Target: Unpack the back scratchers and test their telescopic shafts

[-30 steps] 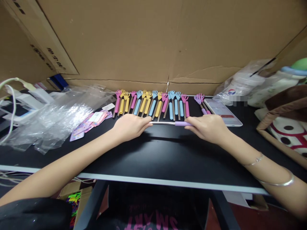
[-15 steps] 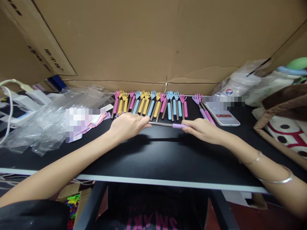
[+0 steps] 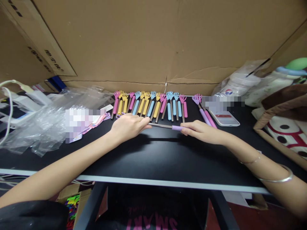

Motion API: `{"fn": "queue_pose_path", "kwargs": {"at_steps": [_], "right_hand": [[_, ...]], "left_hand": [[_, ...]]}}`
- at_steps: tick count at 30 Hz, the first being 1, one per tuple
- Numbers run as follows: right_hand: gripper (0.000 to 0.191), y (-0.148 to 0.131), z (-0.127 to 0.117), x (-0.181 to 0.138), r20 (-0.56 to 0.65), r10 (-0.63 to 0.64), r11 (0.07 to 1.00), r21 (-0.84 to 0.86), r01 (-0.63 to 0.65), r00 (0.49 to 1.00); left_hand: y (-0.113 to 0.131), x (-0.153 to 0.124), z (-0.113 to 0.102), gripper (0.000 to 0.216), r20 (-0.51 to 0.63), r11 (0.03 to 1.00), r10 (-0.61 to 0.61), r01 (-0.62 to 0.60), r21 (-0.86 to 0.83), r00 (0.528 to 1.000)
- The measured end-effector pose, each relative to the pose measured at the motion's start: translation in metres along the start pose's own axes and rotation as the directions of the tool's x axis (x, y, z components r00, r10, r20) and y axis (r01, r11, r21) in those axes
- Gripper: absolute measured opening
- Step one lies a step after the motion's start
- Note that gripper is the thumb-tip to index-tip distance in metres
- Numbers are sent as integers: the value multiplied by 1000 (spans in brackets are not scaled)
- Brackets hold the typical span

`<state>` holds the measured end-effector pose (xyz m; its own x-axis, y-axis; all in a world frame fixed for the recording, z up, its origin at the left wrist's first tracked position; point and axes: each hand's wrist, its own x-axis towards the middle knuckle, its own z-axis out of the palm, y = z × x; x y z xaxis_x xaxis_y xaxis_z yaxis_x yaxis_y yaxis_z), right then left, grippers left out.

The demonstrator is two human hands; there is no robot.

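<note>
Between my hands lies a back scratcher [image 3: 160, 125] with a metal rod and a purple grip, held level above the black table. My left hand [image 3: 130, 126] is closed around its head end, and a bit of purple claw shows past the fingers. The purple grip is pinched in my right hand [image 3: 200, 130]. Behind them is a row of several back scratchers with pink, yellow and blue heads, such as a yellow back scratcher [image 3: 157, 108]. Farther right rest a purple back scratcher [image 3: 204, 115] and a pink-handled one [image 3: 211, 118].
Clear plastic bags [image 3: 45, 127] and printed cards [image 3: 96, 123] cover the table's left side. A phone [image 3: 226, 118], a bagged cup [image 3: 242, 84] and a brown-handled bag [image 3: 285, 127] stand at the right. A cardboard wall [image 3: 144, 41] closes off the back. Below sits a box of colourful pieces [image 3: 73, 204].
The right hand and the purple grip have dropped slightly and shifted a little left. My left hand keeps its hold nearly in place.
</note>
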<state>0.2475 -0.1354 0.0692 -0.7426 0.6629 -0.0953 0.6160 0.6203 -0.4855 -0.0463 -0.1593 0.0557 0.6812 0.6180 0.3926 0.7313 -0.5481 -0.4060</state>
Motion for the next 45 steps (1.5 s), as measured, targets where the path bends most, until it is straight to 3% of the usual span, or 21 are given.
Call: {"fn": "queue_pose_path", "kwargs": {"at_steps": [8, 14, 21, 28, 35, 40, 45], "right_hand": [[45, -5, 1, -2, -125, 55, 887, -449, -106, 991], [50, -4, 6, -3, -242, -42, 730, -670, -135, 969], [53, -4, 9, -5, -377, -215, 616, -768, -174, 901], [44, -8, 7, -7, -390, -358, 545, -825, -149, 848], [44, -7, 9, -5, -422, -295, 597, -782, -180, 857], [34, -7, 14, -2, -458, -199, 698, -687, -203, 866], [31, -10, 16, 0, -456, -123, 786, -587, -195, 881]], "left_hand": [[5, 1, 5, 42, 191, 993, -101, 110, -38, 976], [7, 2, 4, 49, 310, 979, -149, 185, -90, 939], [6, 4, 3, 51, 406, 962, -132, 215, -168, 904], [5, 5, 6, 47, 435, 938, -85, 219, -268, 896], [5, 4, 9, 43, 363, 930, -126, 237, -281, 923], [5, 3, 11, 35, 155, 932, -186, 224, -286, 970], [5, 3, 11, 33, -29, 944, -148, 132, -302, 989]]}}
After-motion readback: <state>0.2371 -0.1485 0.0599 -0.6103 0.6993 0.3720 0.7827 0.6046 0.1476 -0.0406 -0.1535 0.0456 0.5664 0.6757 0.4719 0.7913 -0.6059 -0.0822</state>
